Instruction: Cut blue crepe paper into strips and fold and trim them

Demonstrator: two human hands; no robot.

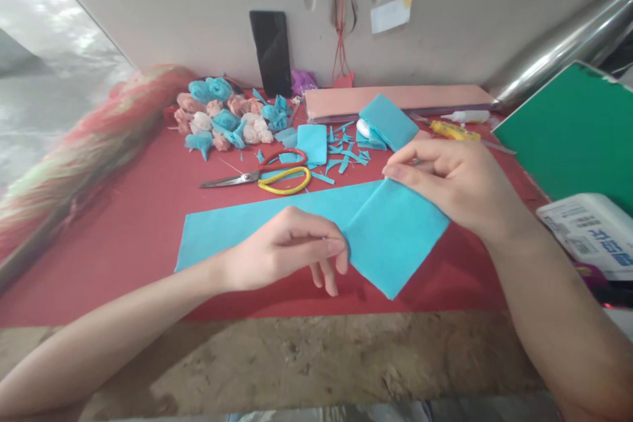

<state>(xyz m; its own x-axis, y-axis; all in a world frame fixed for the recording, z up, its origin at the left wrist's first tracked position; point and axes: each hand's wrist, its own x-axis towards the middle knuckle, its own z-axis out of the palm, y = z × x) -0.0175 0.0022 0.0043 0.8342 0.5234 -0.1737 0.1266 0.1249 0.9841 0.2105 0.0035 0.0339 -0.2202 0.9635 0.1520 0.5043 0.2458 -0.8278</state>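
Observation:
A long blue crepe paper strip [232, 217] lies on the red sheet. Its right end is turned over into a diamond-shaped flap [398, 234]. With thumb and fingers pinched together, my right hand [440, 175] holds the flap's upper corner. My left hand [289, 247] is at the flap's left corner, thumb and forefinger closed at its edge, the other fingers curled below. Behind the strip lie scissors [264, 173] with one red and one yellow handle, their blades pointing left.
Blue, pink and white paper flowers [227, 115] are heaped at the back left. Blue scraps [346, 155] and cut blue pieces [388, 122] lie behind the strip. A black phone [271, 53] leans on the wall. A yellow cutter [455, 130], green board [568, 132] and white box [588, 231] stand right.

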